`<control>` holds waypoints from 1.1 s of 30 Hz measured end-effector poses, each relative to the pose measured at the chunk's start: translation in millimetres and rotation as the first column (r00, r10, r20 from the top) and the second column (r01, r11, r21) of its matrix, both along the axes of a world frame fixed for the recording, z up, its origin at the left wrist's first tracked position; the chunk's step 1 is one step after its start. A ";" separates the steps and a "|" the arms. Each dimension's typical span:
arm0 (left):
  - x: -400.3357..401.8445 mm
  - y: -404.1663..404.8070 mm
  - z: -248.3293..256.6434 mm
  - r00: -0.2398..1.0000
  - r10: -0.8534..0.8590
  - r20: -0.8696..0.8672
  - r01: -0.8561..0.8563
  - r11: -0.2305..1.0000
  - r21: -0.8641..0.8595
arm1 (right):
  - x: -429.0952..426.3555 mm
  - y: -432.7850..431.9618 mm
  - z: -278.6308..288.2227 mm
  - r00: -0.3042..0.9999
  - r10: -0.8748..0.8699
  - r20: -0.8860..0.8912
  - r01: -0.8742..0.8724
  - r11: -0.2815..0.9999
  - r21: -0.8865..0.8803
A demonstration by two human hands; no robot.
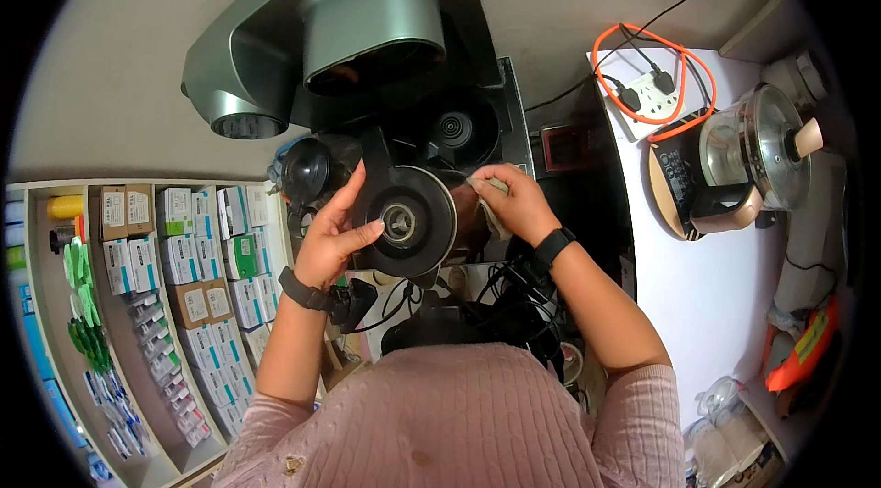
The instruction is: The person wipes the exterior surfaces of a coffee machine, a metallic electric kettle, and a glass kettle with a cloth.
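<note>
My left hand (337,237) grips a round black part (430,247), with its thumb beside the ringed hub at the centre. The part looks like a jug base or lid with a pale rim, a black handle at the top and a small spout facing me. To its right, my right hand (513,202) pinches a light, crumpled cloth (492,206) between thumb and fingers. Both hands are in front of a grey and black countertop appliance (375,13). Its black base has a round recess (454,129) with concentric rings, just beyond the hands.
A dark, glossy container (306,168) stands left of the appliance. Shelves (96,268) of small boxes line the left. On the white table (695,295) at right are a power strip (647,103), an orange cable (712,92) and a glass kettle (729,144). Black cables (492,288) hang near my waist.
</note>
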State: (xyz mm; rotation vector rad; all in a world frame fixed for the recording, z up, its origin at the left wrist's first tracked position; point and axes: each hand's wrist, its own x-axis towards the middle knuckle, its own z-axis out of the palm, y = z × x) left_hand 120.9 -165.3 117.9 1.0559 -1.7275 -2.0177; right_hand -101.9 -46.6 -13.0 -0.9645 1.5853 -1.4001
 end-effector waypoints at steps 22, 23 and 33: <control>-11.9 7.0 4.8 0.998 -0.061 -0.013 0.057 0.979 -0.198 | 8.6 41.3 -21.4 0.961 0.167 -0.220 -0.133 0.978 0.158; -10.8 2.7 2.6 0.995 -0.093 -0.025 0.083 0.961 -0.264 | 6.3 44.2 -21.5 0.930 0.230 -0.288 -0.165 0.958 0.235; -12.1 29.8 1.7 0.985 -0.066 0.159 0.149 0.786 -0.600 | 10.5 17.3 52.6 0.979 -0.015 -0.203 -0.050 0.950 -0.308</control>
